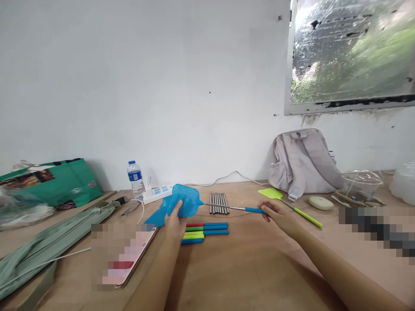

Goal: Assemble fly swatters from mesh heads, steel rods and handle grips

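Farthest to the left of the left hand, a green bag [61, 183] carries a pale logo and a small square printed code, both too small to read. Nearer that hand, grey-green fabric [65, 235] lies on the tabletop [227, 272], then a phone [138, 257] with a partly pixelated screen. Beyond the hand, to its left, stands a water bottle [135, 179] with a blue cap and a blue-and-white label whose lettering is illegible; a white power strip [158, 194] is beside it.

The left hand [175, 222] pinches the mesh head of a blue fly swatter [190, 203], thumb on top and the other fingers mostly hidden beneath. More blue swatter heads [158, 216] show just behind and left of this hand; whether it touches them is unclear. To its right lie red, green, yellow and blue grip tubes [207, 229], with a row of metal rods [219, 203] beyond them.

The right hand [274, 211] pinches the end of the swatter's blue handle [253, 210] between thumb and fingers, so the swatter spans both hands. Just beyond it lies a yellow-green swatter [303, 214]; farther right are a pale backpack [300, 164] and a cream oval object [320, 203].
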Available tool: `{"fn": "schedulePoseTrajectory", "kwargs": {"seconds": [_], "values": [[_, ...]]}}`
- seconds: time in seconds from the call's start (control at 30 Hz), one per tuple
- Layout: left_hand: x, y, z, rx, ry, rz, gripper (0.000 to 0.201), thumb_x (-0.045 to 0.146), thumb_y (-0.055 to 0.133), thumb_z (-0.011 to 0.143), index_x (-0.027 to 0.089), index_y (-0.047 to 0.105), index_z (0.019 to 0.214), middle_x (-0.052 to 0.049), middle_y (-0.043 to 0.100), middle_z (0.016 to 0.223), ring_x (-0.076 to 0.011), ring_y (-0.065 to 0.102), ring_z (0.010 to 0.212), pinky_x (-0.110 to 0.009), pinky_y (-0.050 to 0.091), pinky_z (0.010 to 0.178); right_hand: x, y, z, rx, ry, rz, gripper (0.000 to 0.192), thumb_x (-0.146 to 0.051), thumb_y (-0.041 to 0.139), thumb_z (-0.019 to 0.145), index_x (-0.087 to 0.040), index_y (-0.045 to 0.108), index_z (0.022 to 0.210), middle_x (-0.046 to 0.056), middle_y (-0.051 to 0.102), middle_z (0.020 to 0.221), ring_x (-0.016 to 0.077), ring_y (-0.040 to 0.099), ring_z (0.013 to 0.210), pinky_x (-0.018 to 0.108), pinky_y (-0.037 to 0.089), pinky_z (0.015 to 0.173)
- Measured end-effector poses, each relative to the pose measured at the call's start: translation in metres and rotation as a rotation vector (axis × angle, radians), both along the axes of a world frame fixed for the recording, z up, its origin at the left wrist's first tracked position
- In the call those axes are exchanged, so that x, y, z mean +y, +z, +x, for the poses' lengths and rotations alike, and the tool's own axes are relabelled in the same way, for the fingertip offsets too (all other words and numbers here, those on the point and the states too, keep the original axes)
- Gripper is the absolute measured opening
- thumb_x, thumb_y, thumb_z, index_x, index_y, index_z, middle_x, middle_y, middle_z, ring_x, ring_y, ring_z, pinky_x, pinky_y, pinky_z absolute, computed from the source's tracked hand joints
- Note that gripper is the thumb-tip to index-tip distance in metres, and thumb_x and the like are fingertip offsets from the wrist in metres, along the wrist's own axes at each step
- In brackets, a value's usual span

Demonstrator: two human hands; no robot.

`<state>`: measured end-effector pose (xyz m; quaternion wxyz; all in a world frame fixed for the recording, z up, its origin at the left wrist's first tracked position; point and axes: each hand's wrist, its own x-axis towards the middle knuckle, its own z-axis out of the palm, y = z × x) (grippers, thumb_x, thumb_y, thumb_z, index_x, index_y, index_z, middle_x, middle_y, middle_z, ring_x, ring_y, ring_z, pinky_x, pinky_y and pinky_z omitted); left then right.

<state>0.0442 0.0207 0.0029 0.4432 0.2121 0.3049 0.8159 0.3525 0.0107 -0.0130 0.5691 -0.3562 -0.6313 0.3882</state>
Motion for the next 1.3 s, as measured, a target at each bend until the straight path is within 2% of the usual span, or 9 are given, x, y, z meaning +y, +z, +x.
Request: {"fn": "schedulePoseTrajectory", "kwargs": {"seconds": [0.17, 0.33, 0.47, 0.6, 0.7, 0.83, 0.97, 1.17, 1.3], "values": [[-0.007, 0.000, -0.016, 0.337, -0.282, -0.072, 0.025, 0.013, 0.076, 0.050, 0.010, 0.064, 0.071, -0.005, 0.067, 0.066, -0.0159, 0.062, 0.057, -0.030, 0.053, 0.061, -0.004, 0.007, 0.017, -0.425, -0.139, 0.199, 0.013, -0.031, 0.066, 0.064, -0.024, 0.068, 0.074, 0.003, 0.067, 0.078, 0.0193, 0.057, 0.072, 0.032, 0.044, 0.065], [-0.010, -0.006, -0.022, 0.467, -0.428, -0.136, 0.042, 0.010, 0.079, 0.040, 0.012, 0.065, 0.079, -0.009, 0.068, 0.073, -0.0251, 0.064, 0.071, -0.038, 0.052, 0.067, -0.002, 0.010, 0.030, -0.532, -0.112, 0.282, 0.014, -0.032, 0.064, 0.066, -0.026, 0.070, 0.078, 0.000, 0.067, 0.071, 0.0178, 0.057, 0.066, 0.029, 0.043, 0.061], [-0.011, -0.012, -0.017, 0.444, -0.407, -0.141, 0.046, 0.008, 0.078, 0.039, 0.016, 0.064, 0.083, -0.008, 0.068, 0.076, -0.0279, 0.063, 0.083, -0.041, 0.052, 0.071, 0.003, 0.006, 0.038, -0.460, -0.151, 0.277, 0.018, -0.034, 0.066, 0.063, -0.024, 0.071, 0.078, 0.000, 0.066, 0.066, 0.0161, 0.055, 0.062, 0.026, 0.041, 0.055], [-0.024, -0.005, 0.004, 0.582, -0.338, -0.182, 0.044, 0.003, 0.077, 0.039, 0.016, 0.062, 0.078, -0.005, 0.068, 0.070, -0.0260, 0.064, 0.074, -0.038, 0.053, 0.064, -0.001, 0.007, 0.029, -0.457, -0.106, 0.280, 0.015, -0.033, 0.065, 0.064, -0.024, 0.070, 0.075, -0.001, 0.063, 0.060, 0.0131, 0.050, 0.056, 0.023, 0.037, 0.049], [-0.033, -0.003, 0.022, 0.639, -0.389, -0.139, 0.046, 0.003, 0.077, 0.039, 0.017, 0.061, 0.080, -0.005, 0.068, 0.074, -0.0246, 0.064, 0.075, -0.038, 0.053, 0.068, -0.009, 0.008, 0.014, -0.450, -0.067, 0.295, 0.013, -0.034, 0.064, 0.066, -0.024, 0.070, 0.069, -0.002, 0.060, 0.058, 0.0115, 0.047, 0.053, 0.022, 0.034, 0.046], [-0.034, -0.008, 0.029, 0.543, -0.441, -0.074, 0.045, 0.010, 0.077, 0.043, 0.017, 0.062, 0.085, -0.008, 0.068, 0.080, -0.0251, 0.063, 0.078, -0.040, 0.052, 0.070, -0.014, 0.007, -0.001, -0.521, -0.096, 0.292, 0.015, -0.035, 0.061, 0.070, -0.022, 0.069, 0.065, -0.002, 0.058, 0.055, 0.0105, 0.045, 0.050, 0.022, 0.031, 0.045], [-0.032, -0.007, 0.025, 0.523, -0.428, -0.082, 0.039, 0.015, 0.077, 0.047, 0.016, 0.062, 0.083, -0.007, 0.068, 0.076, -0.0251, 0.064, 0.075, -0.039, 0.052, 0.068, -0.016, 0.009, -0.003, -0.591, -0.079, 0.303, 0.017, -0.035, 0.058, 0.073, -0.025, 0.069, 0.079, 0.000, 0.065, 0.068, 0.0142, 0.053, 0.059, 0.023, 0.036, 0.051], [-0.027, -0.001, 0.022, 0.366, -0.566, -0.070, 0.030, 0.027, 0.071, 0.055, 0.015, 0.061, 0.081, -0.005, 0.067, 0.077, -0.0229, 0.064, 0.074, -0.034, 0.051, 0.066, -0.021, 0.011, 0.000, -0.858, 0.094, 0.363, 0.029, -0.036, 0.046, 0.082, -0.032, 0.057, 0.109, 0.001, 0.063, 0.105, 0.0204, 0.057, 0.092, 0.031, 0.043, 0.076], [-0.015, -0.004, 0.006, 0.281, -0.414, 0.083, 0.029, 0.041, 0.060, 0.064, 0.017, 0.059, 0.079, -0.002, 0.066, 0.071, -0.0180, 0.062, 0.066, -0.029, 0.050, 0.061, -0.019, 0.007, 0.000, -0.967, -0.032, 0.405, 0.032, -0.037, 0.036, 0.086, -0.026, 0.055, 0.110, 0.004, 0.061, 0.108, 0.0209, 0.055, 0.097, 0.035, 0.043, 0.080]]}}
